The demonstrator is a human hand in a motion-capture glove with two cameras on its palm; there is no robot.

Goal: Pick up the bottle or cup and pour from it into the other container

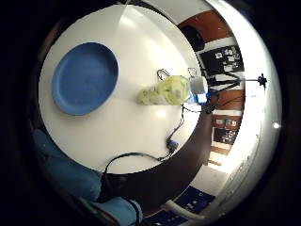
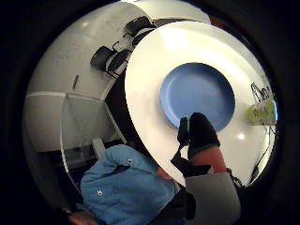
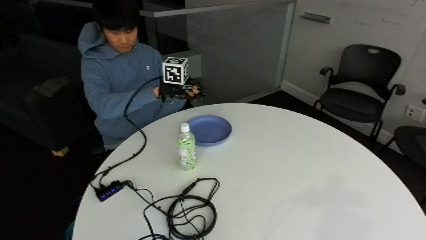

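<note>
While a person in a blue hoodie point(image 3: 113, 80) sits at the far left edge of the round white table point(image 3: 299, 170), the gloved right hand point(image 3: 178, 91) is raised above the table's rim, in front of the chest and well apart from everything on the tabletop. Whether its fingers are curled or straight cannot be told from these views; it touches none of the task's things. A clear bottle point(image 3: 186, 148) with a white cap and a yellow-green label stands upright on the table, nearer the camera than the hand. Just beyond it, to the right, lies a blue plate point(image 3: 211, 129), close beside the bottle. Near the table's front left edge, black cables point(image 3: 190, 210) lie coiled, with a small hub point(image 3: 108, 190) further left.
</note>
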